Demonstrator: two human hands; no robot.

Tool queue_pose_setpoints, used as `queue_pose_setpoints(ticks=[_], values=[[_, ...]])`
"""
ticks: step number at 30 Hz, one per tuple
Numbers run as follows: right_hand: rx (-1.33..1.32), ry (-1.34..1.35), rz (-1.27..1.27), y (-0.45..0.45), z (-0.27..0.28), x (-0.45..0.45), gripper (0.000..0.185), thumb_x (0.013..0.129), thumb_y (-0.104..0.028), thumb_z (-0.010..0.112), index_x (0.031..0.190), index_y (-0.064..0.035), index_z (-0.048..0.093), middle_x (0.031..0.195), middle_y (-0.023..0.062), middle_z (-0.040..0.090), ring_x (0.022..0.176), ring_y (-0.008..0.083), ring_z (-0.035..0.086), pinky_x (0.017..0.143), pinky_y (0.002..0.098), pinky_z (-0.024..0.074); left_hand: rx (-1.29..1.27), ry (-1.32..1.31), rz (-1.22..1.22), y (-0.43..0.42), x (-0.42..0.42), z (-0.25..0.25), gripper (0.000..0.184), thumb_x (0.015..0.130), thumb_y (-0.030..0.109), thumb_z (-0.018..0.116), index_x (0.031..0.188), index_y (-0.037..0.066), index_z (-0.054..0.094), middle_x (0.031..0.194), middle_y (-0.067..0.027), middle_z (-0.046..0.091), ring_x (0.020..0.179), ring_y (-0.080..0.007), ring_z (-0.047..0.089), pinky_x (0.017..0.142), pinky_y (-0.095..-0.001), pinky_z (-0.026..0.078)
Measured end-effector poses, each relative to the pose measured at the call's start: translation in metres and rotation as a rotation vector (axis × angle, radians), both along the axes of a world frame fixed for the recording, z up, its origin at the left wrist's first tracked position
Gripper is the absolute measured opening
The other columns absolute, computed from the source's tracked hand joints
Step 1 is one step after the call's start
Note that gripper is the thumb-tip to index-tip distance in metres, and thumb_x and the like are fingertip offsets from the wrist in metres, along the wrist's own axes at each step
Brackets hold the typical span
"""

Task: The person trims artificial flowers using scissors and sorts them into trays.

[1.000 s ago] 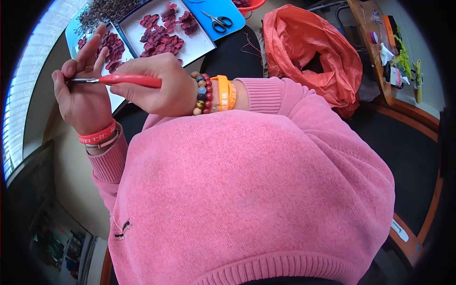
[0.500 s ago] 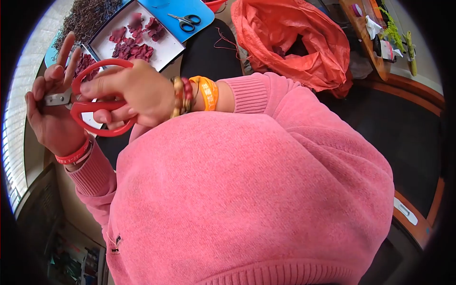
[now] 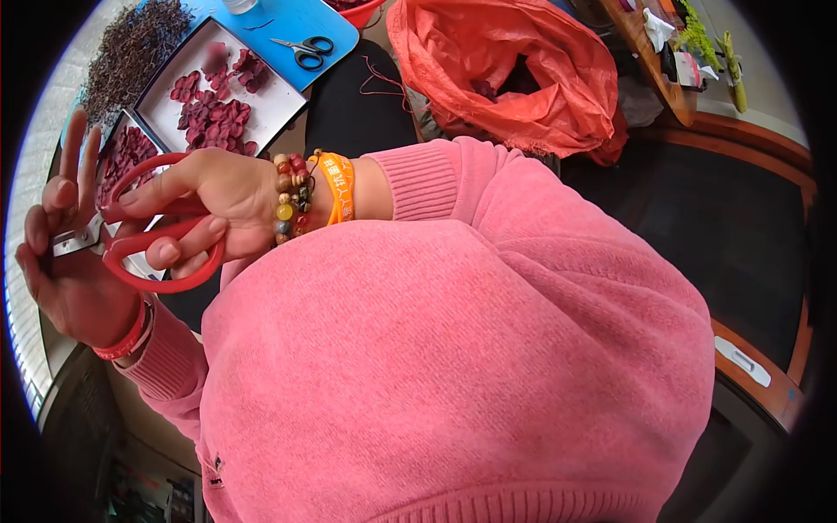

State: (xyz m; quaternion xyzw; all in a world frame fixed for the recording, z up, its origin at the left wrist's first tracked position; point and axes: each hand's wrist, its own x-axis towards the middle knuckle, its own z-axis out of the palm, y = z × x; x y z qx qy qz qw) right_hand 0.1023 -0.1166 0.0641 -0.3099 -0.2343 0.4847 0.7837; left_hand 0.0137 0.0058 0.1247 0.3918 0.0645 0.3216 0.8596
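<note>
Right hand [image 3: 234,202]: It is clamped on the red scissors [image 3: 166,284], with fingers in the two red loops. Colored beads [image 3: 286,202] and an orange band [image 3: 338,185] go around this wrist.
Red scissors: They are between the two hands, in front of the pink sweater's left side. The shiny blades [image 3: 77,238] point at the left hand.
Left hand [image 3: 91,296]: Two fingers stick up and the others bend in by the blades. I cannot tell if they pinch anything. A red band [image 3: 124,340] is on the wrist.
Red flowers [image 3: 214,122]: They lie in the big white tray [image 3: 275,91], past the right hand. More sit in a smaller tray next to it.
Blue board [image 3: 344,28]: Small black scissors [image 3: 302,49] lie on it.
Brown twigs [image 3: 131,59]: They make a messy pile beside the big white tray.
Red bag [image 3: 436,61]: It is big and open, right of the blue board.
Pink sweater [image 3: 453,349]: It fills the middle.
</note>
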Motion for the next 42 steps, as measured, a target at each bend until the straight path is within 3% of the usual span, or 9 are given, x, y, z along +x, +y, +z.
queue_pose_setpoints(ticks=[4,12,16,20,27,30,33,36,42], values=[[-0.038,-0.809,-0.648,-0.004,-0.001,-0.020,0.015,0.069,-0.015,0.069,0.077,-0.0043,0.063,0.066,0.0084,0.062,0.058,0.0202,0.061,0.051,0.0302,0.0460,0.052,-0.022,0.013,0.009,0.005,-0.027,0.029,0.093,0.026,0.034,0.074,0.006,0.042,0.126,-0.0391,0.034,0.127,-0.0515,0.018,0.106,-0.0595,0.015],[-0.240,0.492,0.145,-0.030,0.042,0.008,0.013,0.082,-0.010,0.058,0.081,0.0028,0.061,0.071,0.0117,0.060,0.052,0.0153,0.054,0.039,0.0180,0.0349,0.291,0.241,0.082,-0.008,0.013,-0.011,0.033,0.092,0.029,0.029,0.085,0.002,0.048,0.131,-0.0393,0.027,0.129,-0.0482,0.017,0.103,-0.0588,0.022],[0.118,1.024,0.588,-0.026,0.025,0.007,0.016,0.081,-0.009,0.061,0.085,0.0055,0.060,0.074,0.0149,0.061,0.047,0.0154,0.052,0.039,0.0179,0.0359,0.474,0.196,-0.010,-0.006,0.011,0.006,0.030,0.089,0.026,0.034,0.092,0.003,0.053,0.130,-0.0316,0.035,0.128,-0.0461,0.021,0.101,-0.0621,0.024],[0.044,0.043,-0.154,-0.022,0.024,-0.008,0.011,0.077,-0.009,0.063,0.075,0.0016,0.060,0.066,0.0099,0.061,0.050,0.0162,0.056,0.044,0.0255,0.0430,0.230,0.064,-0.049,0.012,0.013,-0.016,0.025,0.089,0.026,0.036,0.080,0.007,0.050,0.122,-0.0308,0.045,0.129,-0.0486,0.017,0.105,-0.0596,0.018],[-0.065,-0.903,-0.652,-0.013,0.000,-0.011,0.017,0.069,-0.014,0.069,0.078,-0.0029,0.061,0.070,0.0110,0.062,0.054,0.0242,0.060,0.045,0.0307,0.0441,0.202,0.174,0.103,-0.007,0.019,-0.018,0.023,0.090,0.023,0.037,0.078,0.004,0.045,0.132,-0.0380,0.026,0.129,-0.0473,0.018,0.106,-0.0550,0.021],[-0.263,0.489,0.216,-0.027,0.035,0.010,0.017,0.077,-0.013,0.062,0.086,0.0010,0.059,0.076,0.0143,0.062,0.048,0.0199,0.055,0.040,0.0255,0.0388,0.189,0.163,0.080,-0.012,0.016,-0.002,0.026,0.090,0.027,0.041,0.077,0.005,0.046,0.140,-0.0337,0.011,0.131,-0.0424,0.018,0.107,-0.0525,0.021],[0.028,0.872,0.559,-0.016,0.016,0.010,0.017,0.085,-0.011,0.053,0.092,0.0044,0.056,0.082,0.0170,0.060,0.044,0.0152,0.048,0.038,0.0200,0.0327,0.634,0.284,0.101,-0.011,0.010,-0.002,0.032,0.090,0.028,0.037,0.097,0.000,0.050,0.138,-0.0304,0.023,0.129,-0.0403,0.026,0.106,-0.0529,0.022],[-0.101,0.738,0.429,-0.025,0.012,0.020,0.017,0.083,-0.010,0.056,0.092,0.0040,0.057,0.078,0.0162,0.060,0.048,0.0139,0.049,0.037,0.0212,0.0354,0.163,0.206,0.057,-0.017,0.022,-0.004,0.034,0.092,0.035,0.038,0.080,0.006,0.051,0.136,-0.0343,0.024,0.128,-0.0382,0.029,0.108,-0.0503,0.021],[-0.484,0.237,-0.123,-0.153,0.001,0.052,0.021,0.081,-0.014,0.063,0.095,0.0010,0.060,0.079,0.0075,0.061,0.064,0.0107,0.057,0.056,0.0210,0.0485,0.201,0.099,-0.012,-0.116,0.069,-0.087,0.040,0.091,0.021,0.041,0.125,0.001,0.042,0.132,-0.0198,0.042,0.125,-0.0238,0.036,0.096,-0.0342,0.033]])
